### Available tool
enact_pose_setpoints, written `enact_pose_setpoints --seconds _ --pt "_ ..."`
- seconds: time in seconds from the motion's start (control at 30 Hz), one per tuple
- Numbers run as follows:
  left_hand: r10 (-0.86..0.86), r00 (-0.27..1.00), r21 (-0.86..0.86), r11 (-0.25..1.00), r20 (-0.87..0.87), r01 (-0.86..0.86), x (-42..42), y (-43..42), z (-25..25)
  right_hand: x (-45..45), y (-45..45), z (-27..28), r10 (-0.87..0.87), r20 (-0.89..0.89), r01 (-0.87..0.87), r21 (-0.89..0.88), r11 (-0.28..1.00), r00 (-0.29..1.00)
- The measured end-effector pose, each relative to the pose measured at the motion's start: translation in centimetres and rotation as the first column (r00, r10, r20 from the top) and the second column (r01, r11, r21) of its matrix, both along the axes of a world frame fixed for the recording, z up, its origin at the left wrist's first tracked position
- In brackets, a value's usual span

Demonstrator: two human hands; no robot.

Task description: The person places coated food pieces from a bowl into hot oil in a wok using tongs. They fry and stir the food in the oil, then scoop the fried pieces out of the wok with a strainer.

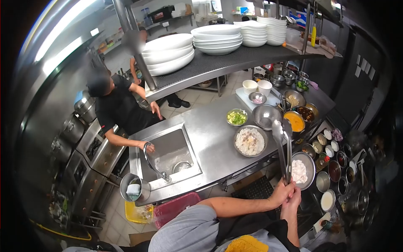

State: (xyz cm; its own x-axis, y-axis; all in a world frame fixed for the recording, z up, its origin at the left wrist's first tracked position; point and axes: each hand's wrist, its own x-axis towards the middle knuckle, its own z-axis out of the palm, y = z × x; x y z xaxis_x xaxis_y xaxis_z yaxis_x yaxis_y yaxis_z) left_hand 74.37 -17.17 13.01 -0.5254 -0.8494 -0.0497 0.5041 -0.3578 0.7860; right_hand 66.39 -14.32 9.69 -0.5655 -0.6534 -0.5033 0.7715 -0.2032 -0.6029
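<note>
A pair of metal tongs [289,161] stands upright in front of me, its jaws pointing away and slightly apart. My left hand [279,195] is closed around the lower handle end. My right hand [292,200] is closed right against the left one, also at the tongs' lower end; its fingers are partly hidden. Just beyond my right hand is a metal bowl of pale, white pieces of food [299,171]. Left of the tongs, on the steel counter [201,119], a bowl of rice with toppings [250,141] sits near the edge, beside an empty-looking metal bowl [267,116].
A co-worker in black [121,101] reaches into the sink [161,145] under the faucet [152,161]. Chopped greens [237,117] and an orange sauce [294,121] stand in bowls. White plates [168,54] fill the overhead shelf. Several small containers [323,182] crowd the right.
</note>
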Motion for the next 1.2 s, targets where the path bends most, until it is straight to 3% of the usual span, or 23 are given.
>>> enact_pose_setpoints --seconds 0.1,0.2,0.33,0.4,0.53,0.6,0.67,0.73,0.77,0.8,0.87,0.9,0.93,1.0,1.03,1.07,1.13,1.17,1.2 --pt "0.027 0.998 0.036 0.999 -0.052 -0.025 -0.2 -0.1 0.8 -1.7 0.8 -2.3 0.069 0.038 -0.063 -0.139 0.988 0.997" --pt "0.03 0.995 0.057 0.998 -0.098 -0.024 -0.2 -0.5 0.7 -0.7 0.6 -0.3 -0.083 0.046 0.082 0.03 0.996 0.996" --pt "-0.038 0.996 0.053 0.998 -0.078 0.043 -0.8 0.9 0.1 -2.0 1.7 -1.7 0.044 0.032 -0.043 -0.03 0.999 0.999" --pt "-0.032 0.995 0.046 0.998 -0.092 0.036 -1.2 0.4 0.2 -2.1 1.3 -1.8 -0.083 0.071 0.081 0.021 0.996 0.994" --pt "-0.059 0.991 0.054 0.996 -0.118 0.066 -1.3 0.2 0.6 -2.4 1.8 -1.8 -0.173 0.04 0.17 0.071 0.983 0.984" --pt "-0.132 0.991 0.024 0.991 -0.016 0.132 -2.4 1.8 -0.8 -2.9 2.9 -1.5 -0.047 -0.007 0.048 0.009 0.999 0.999" --pt "-0.177 0.983 0.042 0.983 -0.051 0.179 -3.4 1.9 -0.7 -4.9 3.9 -4.0 -0.036 -0.014 0.035 -0.059 0.998 0.999" --pt "-0.191 0.967 0.124 0.969 -0.167 0.213 -4.2 1.7 0.0 -5.4 4.1 -4.3 -0.113 0.065 0.12 -0.127 0.985 0.991" --pt "-0.194 0.96 0.126 0.967 -0.201 0.221 -4.9 1.5 0.1 -5.5 3.9 -4.5 -0.23 0.058 0.234 -0.067 0.97 0.971" --pt "-0.206 0.96 0.126 0.965 -0.191 0.232 -5.8 1.6 -0.4 -5.4 4.0 -4.0 -0.241 0.068 0.246 -0.067 0.967 0.968" --pt "-0.358 0.932 0.056 0.931 -0.058 0.361 -7.8 2.5 -1.8 -5.7 5.0 -2.2 -0.18 -0.25 0.195 0.036 0.98 0.951" --pt "-0.389 0.918 0.084 0.915 -0.079 0.395 -8.7 2.6 -1.5 -4.7 5.8 0.0 -0.165 -0.4 0.169 -0.025 0.985 0.901" --pt "-0.398 0.914 0.085 0.911 -0.082 0.404 -9.4 2.4 -1.3 -5.5 5.4 -0.2 -0.173 -0.403 0.179 -0.023 0.984 0.899" --pt "-0.465 0.869 0.035 0.878 -0.167 0.477 -10.7 1.6 -0.8 -9.1 4.7 -1.8 -0.406 -0.064 0.405 -0.031 0.914 0.912" --pt "-0.46 0.875 0.004 0.885 -0.15 0.465 -11.6 0.9 -0.8 -12.9 6.8 -6.8 -0.243 -0.072 0.22 -0.234 0.947 0.967" --pt "-0.478 0.865 0.003 0.875 -0.153 0.484 -12.1 -0.2 -0.2 -13.3 6.4 -6.2 -0.263 -0.074 0.239 -0.234 0.942 0.962" --pt "-0.531 0.847 -0.028 0.847 0.023 0.531 -12.7 -3.0 2.0 -13.5 5.7 -3.4 -0.498 -0.094 0.5 0.004 0.866 0.862" --pt "-0.563 0.822 -0.107 0.816 0.08 0.569 -13.1 -5.0 1.4 -12.7 5.6 -1.3 -0.522 -0.155 0.524 -0.031 0.851 0.839" --pt "-0.617 0.774 -0.18 0.753 0.142 0.633 -13.4 -7.3 0.4 -14.0 6.5 -3.3 -0.569 -0.14 0.575 0.004 0.818 0.81"
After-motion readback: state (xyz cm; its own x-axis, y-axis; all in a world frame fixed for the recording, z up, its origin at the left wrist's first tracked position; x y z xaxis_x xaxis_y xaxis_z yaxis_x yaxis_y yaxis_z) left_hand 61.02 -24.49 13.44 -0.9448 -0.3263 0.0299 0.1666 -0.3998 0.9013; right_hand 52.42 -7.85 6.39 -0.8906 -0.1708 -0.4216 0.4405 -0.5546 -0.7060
